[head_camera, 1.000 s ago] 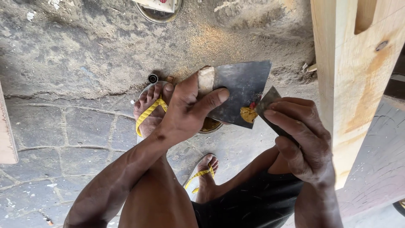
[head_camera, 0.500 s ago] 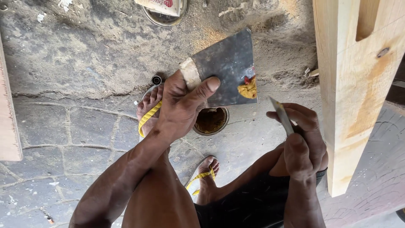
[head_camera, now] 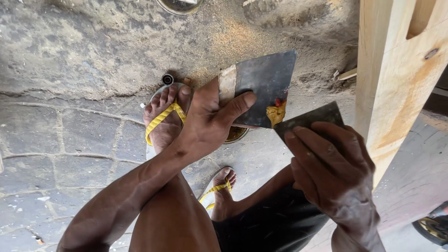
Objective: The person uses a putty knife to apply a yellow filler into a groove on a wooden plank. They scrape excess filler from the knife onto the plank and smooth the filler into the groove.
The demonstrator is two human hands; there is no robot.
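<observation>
Left hand (head_camera: 212,119) clamped on wide metal scraper blade (head_camera: 263,86), thumb across dark face, yellow putty blob (head_camera: 276,112) at lower edge. Right hand (head_camera: 333,172) closed around smaller scraper (head_camera: 310,120), its edge touching putty blob. Both held above stone floor (head_camera: 70,140). Pale wooden post (head_camera: 396,79) just right. Feet in yellow-strap sandals (head_camera: 163,119) below.

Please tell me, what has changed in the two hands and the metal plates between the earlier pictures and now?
The right hand has brought its small dark blade back toward the large metal plate, close beside the yellow paste; half a second ago it stood apart, lower right. The left hand keeps its grip on the plate. The feet in yellow sandals and the wooden post stayed.
</observation>
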